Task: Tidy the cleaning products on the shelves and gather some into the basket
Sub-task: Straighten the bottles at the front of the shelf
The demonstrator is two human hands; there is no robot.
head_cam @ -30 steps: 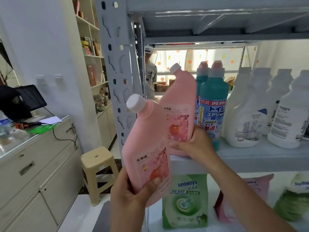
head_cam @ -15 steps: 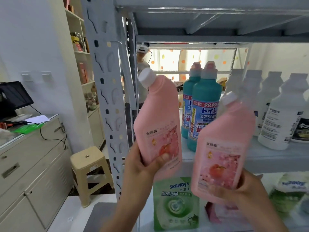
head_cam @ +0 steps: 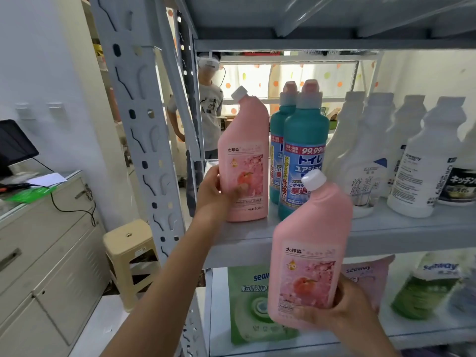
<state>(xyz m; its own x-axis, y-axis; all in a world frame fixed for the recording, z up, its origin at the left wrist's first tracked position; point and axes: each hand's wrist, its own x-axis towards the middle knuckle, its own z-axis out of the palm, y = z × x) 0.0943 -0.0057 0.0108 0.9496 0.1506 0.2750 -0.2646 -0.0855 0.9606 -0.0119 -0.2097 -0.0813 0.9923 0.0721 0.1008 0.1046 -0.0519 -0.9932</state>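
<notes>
Head view: two pink bottles, one per hand.
Left hand [head_cam: 213, 194] is wrapped round the lower left side of the first pink bottle [head_cam: 244, 140], thumb across its label. That bottle sits upright near the left front corner of the shelf [head_cam: 399, 228], just beside the teal bottles [head_cam: 305, 130]. Right hand [head_cam: 345, 307] grips the second pink bottle [head_cam: 309, 240] round its base, fingers curled under it. It's slightly tilted, out in front of the shelf's front edge, lower than the first.
</notes>
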